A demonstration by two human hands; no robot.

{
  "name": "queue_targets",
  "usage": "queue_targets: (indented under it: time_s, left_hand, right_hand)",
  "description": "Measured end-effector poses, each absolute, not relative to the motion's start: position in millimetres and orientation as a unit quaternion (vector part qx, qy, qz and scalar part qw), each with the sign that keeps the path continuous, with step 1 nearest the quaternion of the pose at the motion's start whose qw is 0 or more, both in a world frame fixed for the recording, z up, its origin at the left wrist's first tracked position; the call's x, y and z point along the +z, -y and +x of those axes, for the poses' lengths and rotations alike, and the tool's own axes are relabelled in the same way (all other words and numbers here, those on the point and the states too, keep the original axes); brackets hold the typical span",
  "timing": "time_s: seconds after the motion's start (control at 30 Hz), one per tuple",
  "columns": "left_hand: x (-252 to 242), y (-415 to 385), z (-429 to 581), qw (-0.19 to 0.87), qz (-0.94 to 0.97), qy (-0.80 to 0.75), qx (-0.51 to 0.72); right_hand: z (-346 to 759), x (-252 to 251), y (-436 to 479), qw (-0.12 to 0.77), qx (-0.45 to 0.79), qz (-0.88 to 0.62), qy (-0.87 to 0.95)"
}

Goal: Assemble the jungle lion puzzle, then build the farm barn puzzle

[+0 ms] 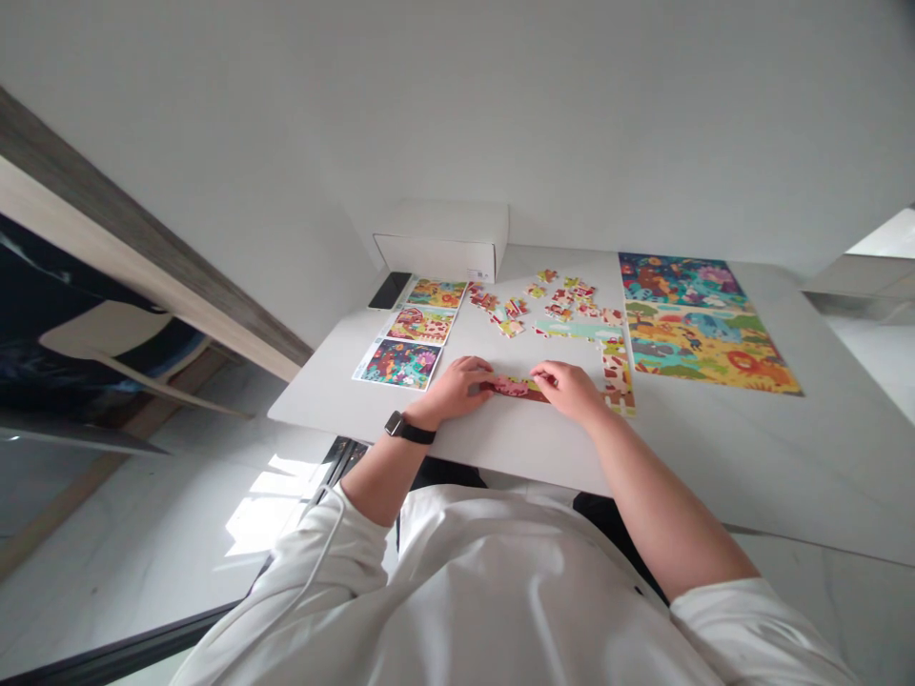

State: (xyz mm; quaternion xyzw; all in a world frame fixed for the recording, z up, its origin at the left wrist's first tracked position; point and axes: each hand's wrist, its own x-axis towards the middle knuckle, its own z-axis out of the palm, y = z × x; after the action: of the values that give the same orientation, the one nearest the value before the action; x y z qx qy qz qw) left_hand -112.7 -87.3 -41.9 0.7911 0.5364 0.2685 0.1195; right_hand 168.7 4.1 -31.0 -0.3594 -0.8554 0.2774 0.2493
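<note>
A short strip of joined jigsaw puzzle pieces (516, 388), pink and brown, lies flat near the table's front edge between my hands. My left hand (461, 389), with a dark watch on its wrist, grips the strip's left end with bent fingers. At the right end, the fingers of my right hand (570, 391) are pinched together on a puzzle piece that they mostly cover. Just right of that hand stands a joined column of puzzle pieces (616, 372), connected at its top to a pale green and blue row (576, 329).
Several loose puzzle pieces (561, 303) lie farther back. A reference sheet with three pictures (416, 326) is at left, with a phone (390, 291) beside it. Behind stands a white box (439, 252) against the wall. Two assembled puzzles (704, 329) lie at right.
</note>
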Motion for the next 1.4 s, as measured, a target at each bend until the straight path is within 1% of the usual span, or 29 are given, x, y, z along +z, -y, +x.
queue_targets:
  time_s: [0.4, 0.63, 0.93, 1.1, 1.17, 1.3, 1.4]
  left_hand:
    - [-42.0, 88.9, -112.5, 0.11, 0.796, -0.533, 0.265]
    - [-36.8, 89.4, -106.1, 0.084, 0.795, -0.531, 0.282]
    - [-32.9, 83.9, -101.5, 0.074, 0.821, -0.514, 0.237]
    - [-15.4, 69.1, -102.8, 0.089, 0.837, -0.501, 0.203]
    - [-4.1, 54.9, -104.3, 0.083, 0.831, -0.505, 0.219]
    - [14.8, 14.2, -111.0, 0.046, 0.742, -0.583, 0.327]
    - [12.7, -13.9, -115.4, 0.052, 0.661, -0.645, 0.38]
  right_hand:
    - [167.6, -29.3, -3.4, 0.225, 0.276, -0.355, 0.864]
    - [169.2, -32.6, -5.0, 0.233, 0.244, -0.347, 0.875]
    - [167.8, -32.9, -2.4, 0.182, 0.212, -0.34, 0.898]
    - [166.2, -33.1, -1.2, 0.165, 0.196, -0.342, 0.904]
    - [165.7, -32.4, -0.9, 0.174, 0.2, -0.342, 0.901]
    - [167.1, -30.0, -2.8, 0.218, 0.225, -0.339, 0.887]
    - [171.1, -29.2, -6.4, 0.248, 0.232, -0.35, 0.873]
